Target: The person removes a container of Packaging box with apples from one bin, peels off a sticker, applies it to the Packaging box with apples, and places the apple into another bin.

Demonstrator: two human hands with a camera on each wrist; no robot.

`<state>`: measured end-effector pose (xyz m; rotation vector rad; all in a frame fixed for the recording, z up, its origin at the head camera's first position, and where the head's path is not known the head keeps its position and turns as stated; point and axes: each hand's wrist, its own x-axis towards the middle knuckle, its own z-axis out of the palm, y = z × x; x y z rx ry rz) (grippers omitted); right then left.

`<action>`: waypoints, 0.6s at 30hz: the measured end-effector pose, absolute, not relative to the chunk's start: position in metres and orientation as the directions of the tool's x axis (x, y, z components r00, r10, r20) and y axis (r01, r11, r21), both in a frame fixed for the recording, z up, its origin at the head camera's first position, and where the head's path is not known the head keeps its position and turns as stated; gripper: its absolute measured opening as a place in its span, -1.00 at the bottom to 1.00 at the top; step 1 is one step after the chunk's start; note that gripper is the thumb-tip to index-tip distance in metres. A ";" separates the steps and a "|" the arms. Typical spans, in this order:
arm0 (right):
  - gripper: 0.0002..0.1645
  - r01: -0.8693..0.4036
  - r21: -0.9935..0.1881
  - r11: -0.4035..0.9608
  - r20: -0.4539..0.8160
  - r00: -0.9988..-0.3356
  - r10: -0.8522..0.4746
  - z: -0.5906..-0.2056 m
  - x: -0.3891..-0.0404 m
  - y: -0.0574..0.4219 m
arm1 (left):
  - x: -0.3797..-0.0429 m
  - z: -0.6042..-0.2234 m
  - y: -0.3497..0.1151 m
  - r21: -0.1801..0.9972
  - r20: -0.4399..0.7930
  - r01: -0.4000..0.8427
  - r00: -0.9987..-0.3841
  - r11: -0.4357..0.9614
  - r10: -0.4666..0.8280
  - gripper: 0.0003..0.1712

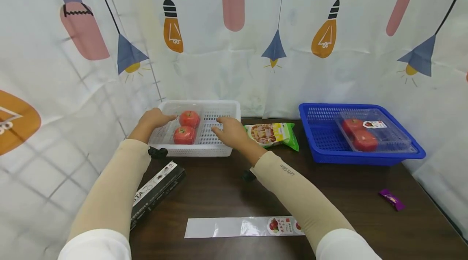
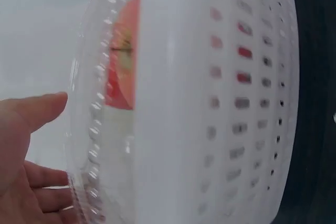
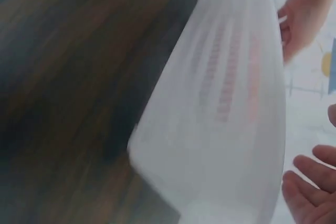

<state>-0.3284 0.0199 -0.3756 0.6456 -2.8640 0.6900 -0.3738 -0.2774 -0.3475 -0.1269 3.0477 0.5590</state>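
A clear plastic box (image 1: 200, 136) with two red apples (image 1: 184, 135) sits in the left part of a white perforated basket (image 1: 204, 151). My left hand (image 1: 155, 120) is at the box's left side over the basket's rim. Its thumb and fingers extend towards the box edge in the left wrist view; I cannot tell whether they touch it. My right hand (image 1: 234, 132) hovers over the basket's right part, apart from the box, holding nothing. In the right wrist view its fingers (image 3: 315, 174) are loosely spread beside the basket wall.
A blue basket (image 1: 318, 156) at the right holds another clear box of apples with a white label. Between the baskets lies a green snack bag (image 1: 290, 136). Nearer are a long black box (image 1: 159, 193), a sticker strip (image 1: 226, 227) and a purple-wrapped sweet (image 1: 392, 200).
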 end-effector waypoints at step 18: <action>-0.33 -0.330 -0.457 0.826 -0.018 -0.925 -0.379 -0.392 -0.326 -0.030 | -0.402 -0.362 -0.263 0.565 -0.126 -0.209 -0.978 0.798 -0.167 0.05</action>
